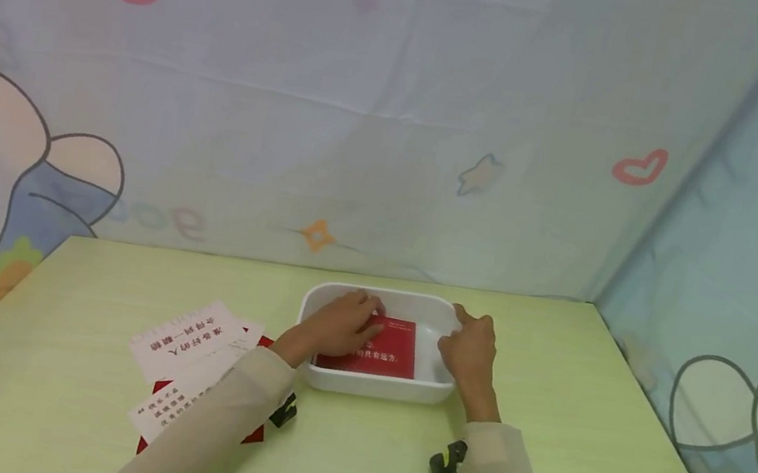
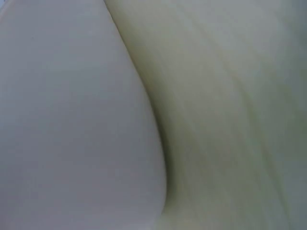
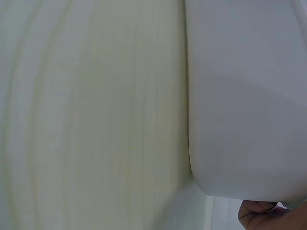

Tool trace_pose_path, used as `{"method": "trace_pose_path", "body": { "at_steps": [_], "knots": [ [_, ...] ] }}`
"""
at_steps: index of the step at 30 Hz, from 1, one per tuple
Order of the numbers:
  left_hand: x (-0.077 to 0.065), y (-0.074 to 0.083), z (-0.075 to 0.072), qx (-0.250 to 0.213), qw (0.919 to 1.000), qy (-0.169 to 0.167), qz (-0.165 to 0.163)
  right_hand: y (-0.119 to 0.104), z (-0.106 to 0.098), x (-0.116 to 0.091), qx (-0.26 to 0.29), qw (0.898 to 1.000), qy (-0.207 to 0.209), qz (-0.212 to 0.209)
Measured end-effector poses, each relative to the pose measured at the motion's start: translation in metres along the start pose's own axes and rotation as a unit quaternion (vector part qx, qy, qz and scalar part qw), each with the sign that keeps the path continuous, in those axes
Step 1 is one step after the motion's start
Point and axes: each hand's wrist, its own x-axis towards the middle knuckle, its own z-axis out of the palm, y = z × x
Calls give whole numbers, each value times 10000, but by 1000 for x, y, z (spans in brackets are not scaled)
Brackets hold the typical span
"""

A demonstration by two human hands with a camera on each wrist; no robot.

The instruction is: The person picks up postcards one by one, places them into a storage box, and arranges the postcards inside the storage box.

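A white plastic tray [image 1: 368, 387] stands on the table with a red card [image 1: 397, 350] bearing white Chinese print inside it. My left hand [image 1: 340, 324] reaches over the tray's left side and holds the card by its left part, thumb on the printed face and fingers at the far edge. The hand covers that end of the card. At the tray's right rim, my right hand [image 1: 470, 352] grips the wall, one finger stretched along the far corner. Curled fingers [image 3: 259, 213] of this hand show beside the tray in the right wrist view. Only the tray's outer wall [image 2: 81, 124] and table appear in the left wrist view.
Left of the tray lies a loose overlapping pile of white printed cards [image 1: 188, 347], with red cards [image 1: 255, 436] partly under them. My left sleeve [image 1: 217, 419] crosses the pile's right side. A cartoon-printed cloth [image 1: 277, 125] hangs behind the pale green table [image 1: 592, 409].
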Motion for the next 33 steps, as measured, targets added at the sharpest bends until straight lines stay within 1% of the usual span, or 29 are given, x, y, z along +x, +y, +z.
{"method": "trace_pose_path", "body": {
  "at_steps": [5, 9, 16, 24, 28, 33],
  "knots": [
    [-3, 0, 3, -49, 10000, -20, -58, -1, 1, -2, 73, 10000, -27, 15],
    [-6, 0, 2, -65, 9998, -33, -161, -2, 3, -2, 76, 10000, -55, -8],
    [-11, -1, -1, 387, 9986, -130, -350, -6, 5, -2, 104, 9999, -120, -47],
    [-14, -5, 2, 468, 9971, -215, -565, -6, 6, -4, 61, 9998, -123, -107],
    [-13, -4, 3, 561, 9967, -227, -544, -3, 5, -5, 55, 9998, -140, -151],
    [-6, 0, 5, 723, 9962, -200, -445, 0, -1, -2, 6, 9996, -63, -280]
  ]
}}
